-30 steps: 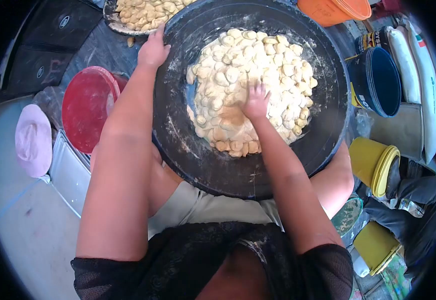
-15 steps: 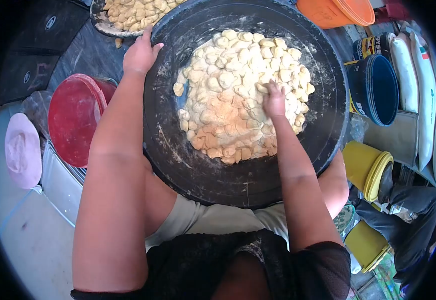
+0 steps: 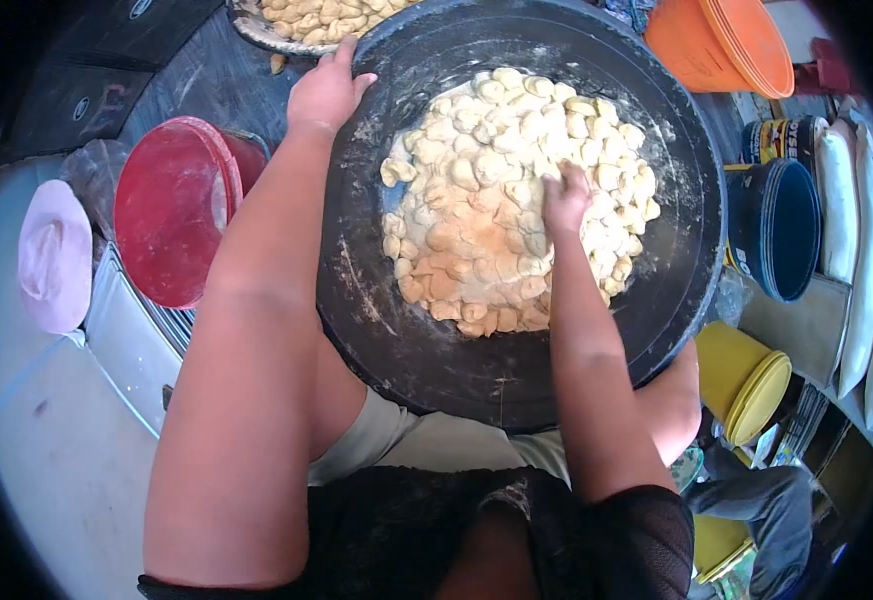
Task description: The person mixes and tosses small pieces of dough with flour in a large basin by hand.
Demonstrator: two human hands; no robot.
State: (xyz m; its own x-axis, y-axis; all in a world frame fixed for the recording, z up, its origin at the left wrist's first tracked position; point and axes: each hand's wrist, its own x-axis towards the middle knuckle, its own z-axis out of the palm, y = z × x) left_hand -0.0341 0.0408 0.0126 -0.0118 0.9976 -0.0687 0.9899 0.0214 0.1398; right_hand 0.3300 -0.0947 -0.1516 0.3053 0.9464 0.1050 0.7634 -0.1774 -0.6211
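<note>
lying under rt hand (image 3: pixel 567 198): pale pcs (image 3: pixel 488 168)

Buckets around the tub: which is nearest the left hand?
The red bucket: it alone sits on the same side of the black tub as the left hand; the orange bucket, dark blue bucket and yellow buckets are on the right.
</note>
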